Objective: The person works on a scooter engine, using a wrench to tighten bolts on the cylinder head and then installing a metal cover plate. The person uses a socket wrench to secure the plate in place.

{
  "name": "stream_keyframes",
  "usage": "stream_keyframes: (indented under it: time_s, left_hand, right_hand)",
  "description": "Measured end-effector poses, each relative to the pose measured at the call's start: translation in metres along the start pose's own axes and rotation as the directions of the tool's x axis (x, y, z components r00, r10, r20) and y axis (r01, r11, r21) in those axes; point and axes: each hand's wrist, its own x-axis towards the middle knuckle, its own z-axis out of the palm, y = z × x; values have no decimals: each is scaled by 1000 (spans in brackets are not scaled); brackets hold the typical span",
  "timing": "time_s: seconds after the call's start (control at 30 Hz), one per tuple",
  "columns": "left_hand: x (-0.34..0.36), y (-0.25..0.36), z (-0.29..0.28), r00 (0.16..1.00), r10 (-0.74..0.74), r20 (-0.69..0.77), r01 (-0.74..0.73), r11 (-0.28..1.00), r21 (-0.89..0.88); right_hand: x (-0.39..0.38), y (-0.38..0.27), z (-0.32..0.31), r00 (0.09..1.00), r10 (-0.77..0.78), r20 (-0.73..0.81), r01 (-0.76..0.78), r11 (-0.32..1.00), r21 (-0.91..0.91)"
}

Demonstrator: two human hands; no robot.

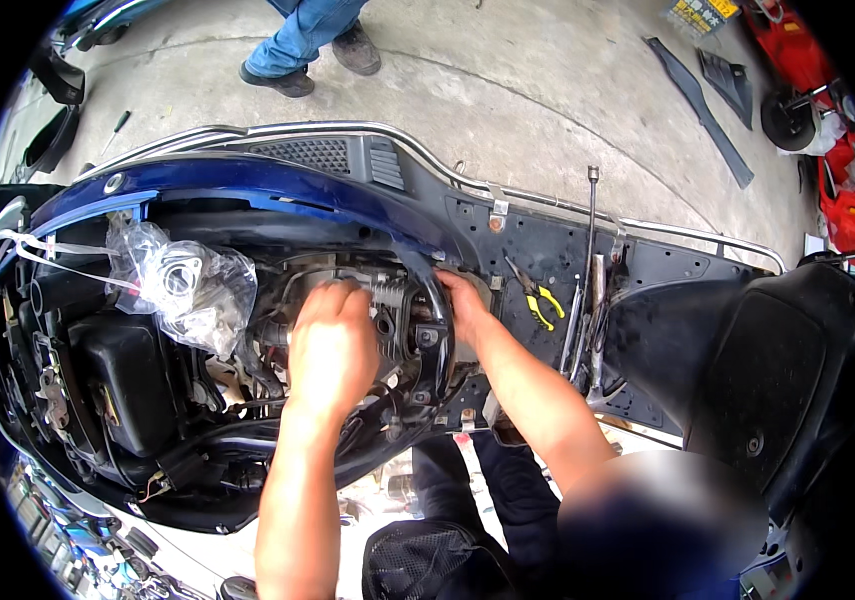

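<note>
- The finned engine point(391, 297) sits at the centre of the open scooter body point(298, 180); directions run from it, 12 toward the top.
- At its 8 o'clock, the left hand point(336, 335) is curled, knuckles up; its fingertips are hidden, so I can't tell what it holds.
- At 3 o'clock, the right hand point(462, 302) reaches past the dark frame edge, fingers partly extended; I can't tell its grip.
- Likely risk: a small part slipping from unseen fingertips could drop among the hoses below.
- At 9 o'clock, a clear plastic bag point(233, 295) holds a ring-shaped metal part point(183, 276); a snagged forearm could tip it into the bay.
- Beyond, between 8 and 9, a black box point(133, 375) shows no contents.
- At 3 o'clock on the footboard point(663, 270), yellow-handled pliers point(545, 306) lie near the right forearm; a bump could scatter them.
</note>
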Motion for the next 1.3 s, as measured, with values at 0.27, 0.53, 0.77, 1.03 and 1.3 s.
stream_keyframes:
  time_s: [0.27,0.53,0.77,1.03,1.3]
  left_hand:
    - [46,-42,46,904,240,353,-361,871,333]
    - [34,-56,51,909,156,386,-347,798,493]
    - [57,-63,70,886,-114,450,-139,860,491]
    - [43,-77,76,942,-65,330,-66,926,371]
    - [37,-62,52,940,-53,337,-86,919,385]
  right_hand:
    - [-1,10,-2,998,58,24,-59,997,44]
    - [4,8,-4,998,54,16,-55,997,55]
    - [18,12,-16,998,61,28,-63,995,76]
    - [22,17,-16,998,51,-43,-46,994,101]
    - [18,13,-12,996,84,1,-83,990,116]
